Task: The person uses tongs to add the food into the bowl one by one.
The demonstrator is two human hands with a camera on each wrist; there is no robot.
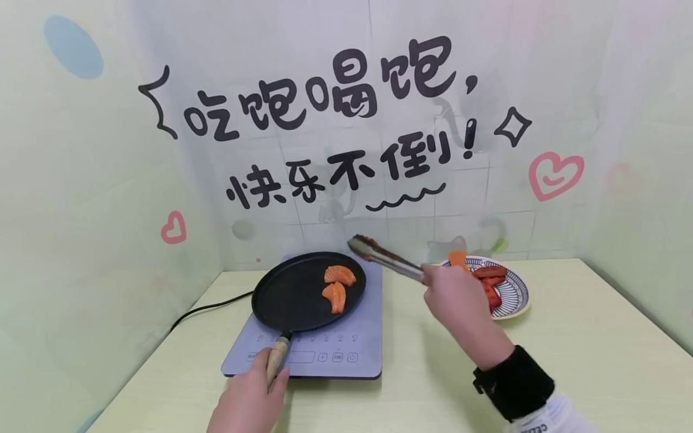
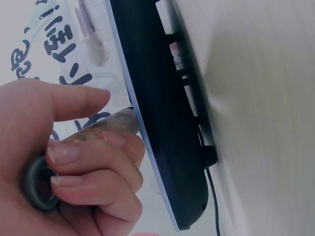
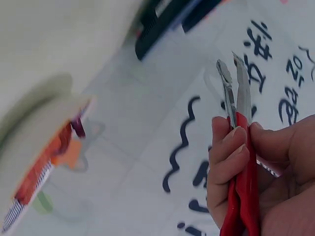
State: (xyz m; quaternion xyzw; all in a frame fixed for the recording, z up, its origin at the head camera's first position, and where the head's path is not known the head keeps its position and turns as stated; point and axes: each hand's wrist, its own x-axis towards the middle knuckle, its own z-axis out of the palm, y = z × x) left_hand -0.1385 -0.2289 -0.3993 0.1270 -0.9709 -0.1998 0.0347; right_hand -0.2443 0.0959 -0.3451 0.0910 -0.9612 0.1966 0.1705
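Observation:
My left hand grips the wooden handle of a round black frying pan. In the left wrist view, the fingers curl round that handle. Two orange, salmon-like slices lie toward the pan's right side. My right hand holds metal tongs with red grips, raised between pan and plate. The tong tips point toward the pan's upper right edge, close together with a narrow gap in the right wrist view. Behind the right hand, a patterned plate bears red slices and an orange piece.
Under the pan is a flat induction cooktop with touch controls along its front. Its black cord runs off left. The pale table ends at a wall covered with large dark lettering.

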